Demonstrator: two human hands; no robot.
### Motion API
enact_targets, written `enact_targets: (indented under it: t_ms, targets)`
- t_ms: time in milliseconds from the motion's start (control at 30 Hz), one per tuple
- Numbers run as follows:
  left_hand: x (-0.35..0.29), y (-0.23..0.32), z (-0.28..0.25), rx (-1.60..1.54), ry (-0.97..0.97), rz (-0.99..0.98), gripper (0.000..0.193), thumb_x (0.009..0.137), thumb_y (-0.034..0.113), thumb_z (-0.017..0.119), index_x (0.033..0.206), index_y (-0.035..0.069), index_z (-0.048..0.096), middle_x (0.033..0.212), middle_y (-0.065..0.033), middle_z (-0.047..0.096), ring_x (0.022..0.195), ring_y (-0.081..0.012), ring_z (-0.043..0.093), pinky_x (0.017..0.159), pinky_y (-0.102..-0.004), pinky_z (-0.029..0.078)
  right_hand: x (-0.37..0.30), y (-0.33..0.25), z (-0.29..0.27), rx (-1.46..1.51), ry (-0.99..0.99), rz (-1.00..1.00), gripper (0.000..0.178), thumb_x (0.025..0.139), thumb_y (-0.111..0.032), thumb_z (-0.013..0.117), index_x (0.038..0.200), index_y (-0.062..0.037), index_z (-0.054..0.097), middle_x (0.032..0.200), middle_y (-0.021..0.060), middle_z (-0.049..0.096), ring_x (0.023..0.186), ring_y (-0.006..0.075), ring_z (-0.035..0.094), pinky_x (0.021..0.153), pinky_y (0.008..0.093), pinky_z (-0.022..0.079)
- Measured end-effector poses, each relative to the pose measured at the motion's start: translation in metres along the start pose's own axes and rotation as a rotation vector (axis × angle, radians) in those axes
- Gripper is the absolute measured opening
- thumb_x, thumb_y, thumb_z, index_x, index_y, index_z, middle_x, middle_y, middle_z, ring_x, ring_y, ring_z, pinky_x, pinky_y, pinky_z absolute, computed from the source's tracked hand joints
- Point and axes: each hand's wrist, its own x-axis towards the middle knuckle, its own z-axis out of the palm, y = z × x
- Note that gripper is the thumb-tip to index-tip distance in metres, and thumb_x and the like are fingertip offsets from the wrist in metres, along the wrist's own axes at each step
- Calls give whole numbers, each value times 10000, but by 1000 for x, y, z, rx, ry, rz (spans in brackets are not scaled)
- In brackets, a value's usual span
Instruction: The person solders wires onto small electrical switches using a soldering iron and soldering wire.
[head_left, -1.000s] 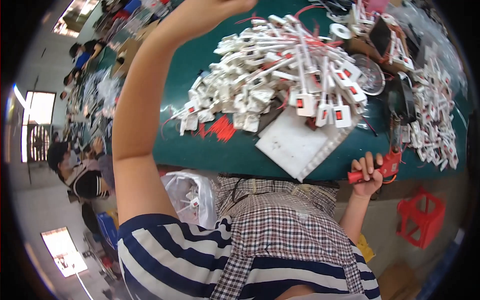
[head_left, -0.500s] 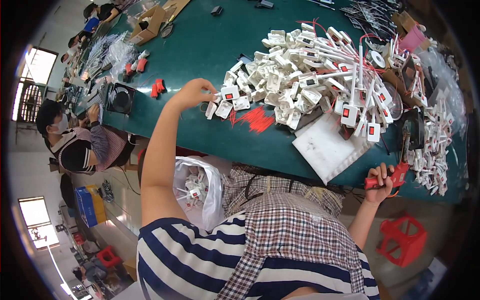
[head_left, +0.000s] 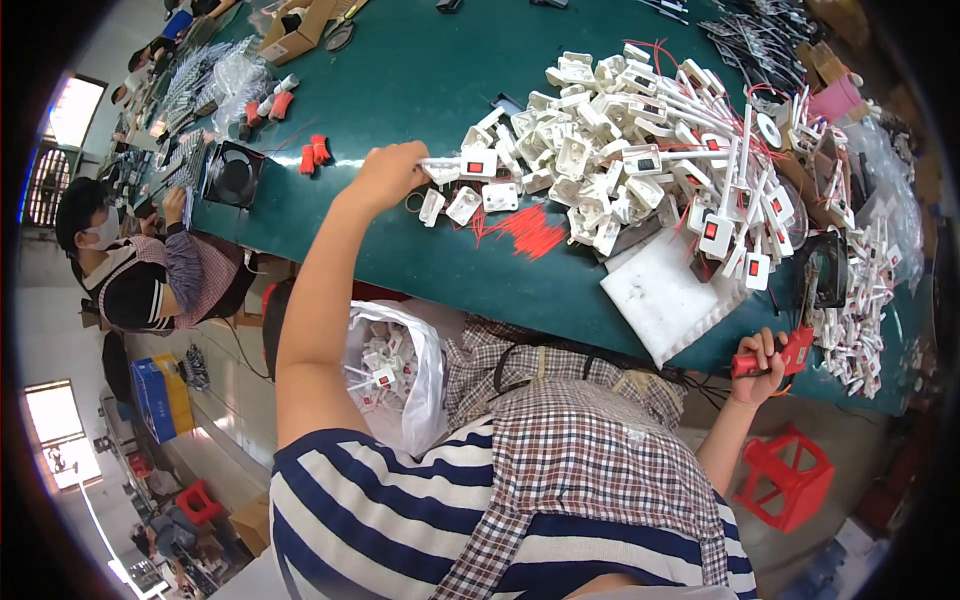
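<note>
My left hand is closed on the thin white stem of a switch housing, a small white plastic piece with a red rocker switch. The housing is over the left end of a big heap of white plastic housings. Just below it on the table lie a few loose white covers and a bundle of short red wires. Off at the right table edge, my right hand grips a red soldering gun, its metal front end pointing away from me.
A white foam pad lies by the near edge of the green table. Finished-looking white switch pieces pile up at the right. A white bag of pieces hangs before me. A co-worker sits at left; a red stool stands behind right.
My left fingers have closed on the stem, and the switch housing now lies level and slightly raised. The whole view has shifted a little. My right hand keeps its hold.
</note>
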Motion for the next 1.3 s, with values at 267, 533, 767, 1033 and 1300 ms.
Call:
enact_targets:
  t_ms: [267, 533, 767, 1033, 1300]
  targets:
    - [0, 42, -76, -423, 50, 135, 224, 823, 164, 674, 1006, 61, 599, 867, -106, 676, 823, -261, 649, 721, -353, 485, 1, 0, -2, -9, -8, -2, 273, 830, 14, 584, 1076, -70, 496, 811, 22, 398, 651, 92, 429, 877, 319, 420]
    - [26, 89, -126, -284, 29, 328, 184, 900, 163, 611, 1002, 16, 653, 752, -70, 654, 698, -142, 609, 667, -271, 477, 0, 0, -2, 11, -11, 6, 270, 833, 11, 578, 1075, -75, 497, 816, 20, 403, 656, 91, 437, 886, 324, 420]
    - [43, 159, -212, -426, -165, 537, 229, 935, 175, 597, 1009, -33, 655, 845, -71, 684, 776, -124, 623, 711, -274, 493, 4, 1, -1, 50, -23, 24, 270, 820, 13, 582, 1061, -88, 513, 811, 17, 428, 647, 89, 460, 880, 326, 411]
    - [134, 282, -190, -278, -428, 937, 266, 925, 232, 610, 1036, -5, 661, 865, -74, 695, 785, -140, 623, 719, -293, 484, -1, 0, -1, 62, 2, -23, 260, 813, 15, 590, 1039, -95, 522, 800, 14, 429, 624, 86, 461, 858, 325, 424]
    - [214, 374, -118, 157, -95, 975, 275, 806, 362, 697, 1034, 210, 716, 961, -5, 701, 947, -200, 641, 809, -378, 465, -3, -1, -2, 64, 3, -43, 271, 800, 2, 603, 1033, -109, 519, 794, 5, 439, 617, 81, 465, 849, 319, 423]
